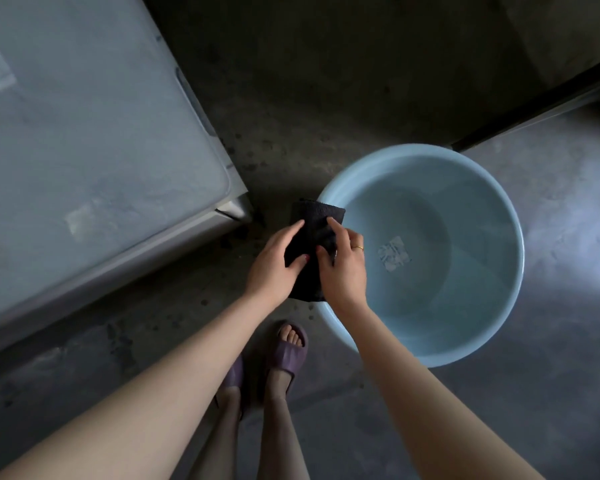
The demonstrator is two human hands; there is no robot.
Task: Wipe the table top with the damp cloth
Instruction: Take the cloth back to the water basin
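Concrete floor (291, 98) separates table corner (236, 206) from basin rim (329, 192); both hands grip dark cloth (314, 237)

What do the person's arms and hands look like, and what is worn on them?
Both arms are bare, with no sleeves in view. The right hand wears a thin gold ring on one finger. The left hand shows no ring. Some nails look painted red.

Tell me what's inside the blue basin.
The blue basin holds shallow clear water, with a pale label patch on its bottom. The dark cloth and right hand cover its left rim.
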